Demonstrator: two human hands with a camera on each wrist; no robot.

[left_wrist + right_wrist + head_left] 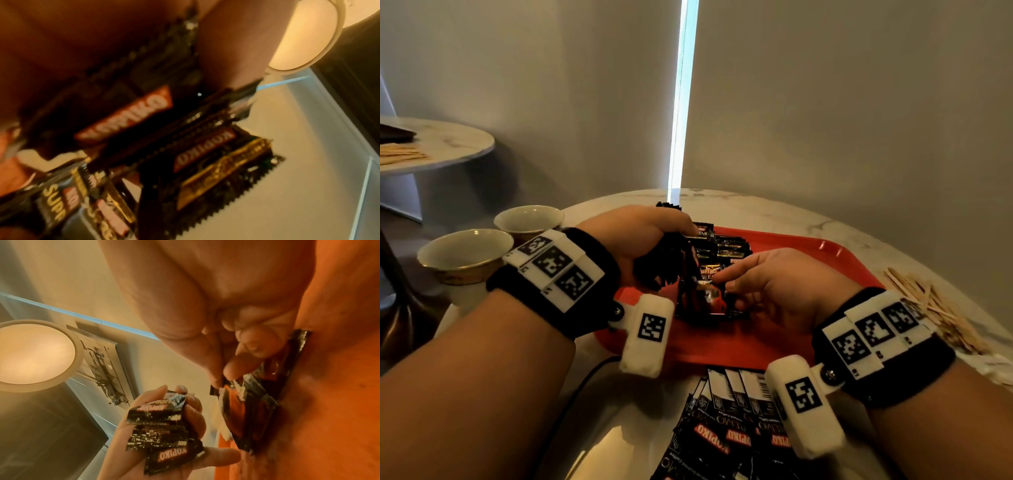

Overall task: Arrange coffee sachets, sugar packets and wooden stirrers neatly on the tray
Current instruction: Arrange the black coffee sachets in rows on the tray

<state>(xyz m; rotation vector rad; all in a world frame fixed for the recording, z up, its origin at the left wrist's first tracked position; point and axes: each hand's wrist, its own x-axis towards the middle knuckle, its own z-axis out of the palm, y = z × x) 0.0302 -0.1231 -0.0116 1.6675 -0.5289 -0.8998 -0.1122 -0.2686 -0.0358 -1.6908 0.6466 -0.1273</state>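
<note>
A red tray (808,253) lies on the marble table. My left hand (650,240) hovers over its left part and grips a bundle of black Kopiko coffee sachets (664,263), also seen fanned out in the left wrist view (185,142) and in the right wrist view (162,423). My right hand (760,274) pinches the top edge of one sachet (705,298) lying on the tray; thumb and forefinger meet on that sachet (242,405). More sachets (726,246) lie in a row at the tray's back. Wooden stirrers (935,308) lie heaped right of the tray.
Loose coffee sachets (729,421) lie on the table in front of the tray. Two white cups (465,253) (529,219) stand at the table's left edge. A second round table (448,144) with stirrers stands far left. A dark cable (585,377) runs under my left wrist.
</note>
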